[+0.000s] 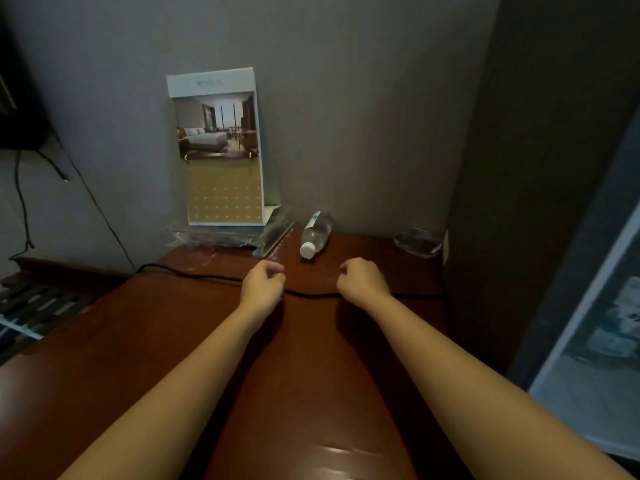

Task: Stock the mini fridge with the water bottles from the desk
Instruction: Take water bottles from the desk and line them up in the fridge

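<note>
the desk [194, 327] carries one water bottle [316, 233] on its side by the wall, cap toward both hands — left hand [264, 284] and right hand [362, 279] loosely curled, empty (just short of it). a nudge could roll it; the cable [207, 278] may snag.

Single view, head-worn, wide-angle. Looks forward and down along the tabletop [173, 341] toward the grey wall [363, 116] behind it. Vantage sits above the near edge. Both forearms enter from the bottom corners, and the left hand [263, 284] and right hand [363, 278] land just below frame centre at full reach. The far tabletop edge, with a card stand [218, 147], lies just beyond the hands. Straight lines bow toward the frame edges. A dark upright panel [536, 168] bounds the right side.
</note>
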The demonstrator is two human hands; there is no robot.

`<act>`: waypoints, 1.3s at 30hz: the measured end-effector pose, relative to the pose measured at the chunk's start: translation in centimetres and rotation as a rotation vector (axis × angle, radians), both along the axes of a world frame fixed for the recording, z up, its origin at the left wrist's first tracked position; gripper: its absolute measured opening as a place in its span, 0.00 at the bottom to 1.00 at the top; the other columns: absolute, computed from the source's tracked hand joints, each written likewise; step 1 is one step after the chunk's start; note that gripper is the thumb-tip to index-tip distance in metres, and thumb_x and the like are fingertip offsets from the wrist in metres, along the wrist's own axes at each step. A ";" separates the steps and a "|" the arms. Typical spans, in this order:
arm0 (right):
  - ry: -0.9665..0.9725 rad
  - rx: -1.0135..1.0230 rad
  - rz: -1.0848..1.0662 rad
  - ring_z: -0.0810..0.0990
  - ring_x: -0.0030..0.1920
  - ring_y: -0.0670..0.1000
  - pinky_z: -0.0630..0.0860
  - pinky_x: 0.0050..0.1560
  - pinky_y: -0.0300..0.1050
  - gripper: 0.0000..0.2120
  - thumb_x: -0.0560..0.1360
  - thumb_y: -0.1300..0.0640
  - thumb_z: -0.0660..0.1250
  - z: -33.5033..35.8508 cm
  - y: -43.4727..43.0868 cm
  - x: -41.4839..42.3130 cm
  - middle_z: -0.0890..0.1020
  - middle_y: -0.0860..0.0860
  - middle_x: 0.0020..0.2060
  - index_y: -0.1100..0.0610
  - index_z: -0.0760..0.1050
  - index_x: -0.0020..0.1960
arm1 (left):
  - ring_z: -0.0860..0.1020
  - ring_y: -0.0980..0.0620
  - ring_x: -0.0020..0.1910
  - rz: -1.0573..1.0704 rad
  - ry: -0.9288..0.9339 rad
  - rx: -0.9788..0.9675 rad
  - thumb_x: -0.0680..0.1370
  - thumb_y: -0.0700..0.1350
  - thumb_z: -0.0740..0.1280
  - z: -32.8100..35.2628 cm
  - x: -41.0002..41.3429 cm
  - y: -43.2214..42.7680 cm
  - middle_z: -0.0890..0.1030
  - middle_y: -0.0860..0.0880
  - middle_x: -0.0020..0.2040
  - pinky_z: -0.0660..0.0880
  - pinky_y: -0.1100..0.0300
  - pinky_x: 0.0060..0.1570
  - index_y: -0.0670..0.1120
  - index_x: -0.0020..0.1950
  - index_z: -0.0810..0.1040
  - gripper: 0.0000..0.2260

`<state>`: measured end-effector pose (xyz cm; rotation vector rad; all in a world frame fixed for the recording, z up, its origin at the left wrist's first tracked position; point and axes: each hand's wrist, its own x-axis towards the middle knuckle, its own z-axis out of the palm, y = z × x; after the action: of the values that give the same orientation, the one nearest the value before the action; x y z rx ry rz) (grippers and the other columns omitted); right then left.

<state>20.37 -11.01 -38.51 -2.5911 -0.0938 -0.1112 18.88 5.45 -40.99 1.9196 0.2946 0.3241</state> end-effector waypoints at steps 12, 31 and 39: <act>-0.104 -0.357 0.108 0.76 0.56 0.61 0.73 0.50 0.50 0.16 0.81 0.53 0.52 -2.9 -0.5 4.6 0.77 0.58 0.58 0.60 0.71 0.60 | 0.65 0.41 0.68 0.010 0.087 0.112 0.76 0.45 0.66 -0.3 6.6 -4.1 0.60 0.39 0.71 0.64 0.55 0.64 0.40 0.72 0.56 0.29; -0.076 -0.331 0.079 0.75 0.58 0.58 0.70 0.57 0.50 0.11 0.77 0.60 0.57 -2.0 -0.5 3.8 0.77 0.57 0.58 0.60 0.69 0.58 | 0.76 0.44 0.57 0.140 0.190 0.297 0.74 0.65 0.58 -1.5 10.3 -3.8 0.79 0.46 0.56 0.67 0.57 0.46 0.47 0.57 0.75 0.25; -0.082 -0.364 0.100 0.74 0.59 0.56 0.65 0.64 0.51 0.12 0.76 0.61 0.57 -2.6 -0.2 4.2 0.75 0.55 0.59 0.58 0.69 0.58 | 0.77 0.44 0.46 0.167 0.239 0.239 0.75 0.62 0.59 -1.5 10.5 -3.4 0.81 0.44 0.48 0.68 0.56 0.41 0.42 0.50 0.80 0.24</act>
<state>24.55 -11.20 -41.14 -2.9377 -0.2981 -0.1789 29.39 2.00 -42.49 2.1781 0.5994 0.2483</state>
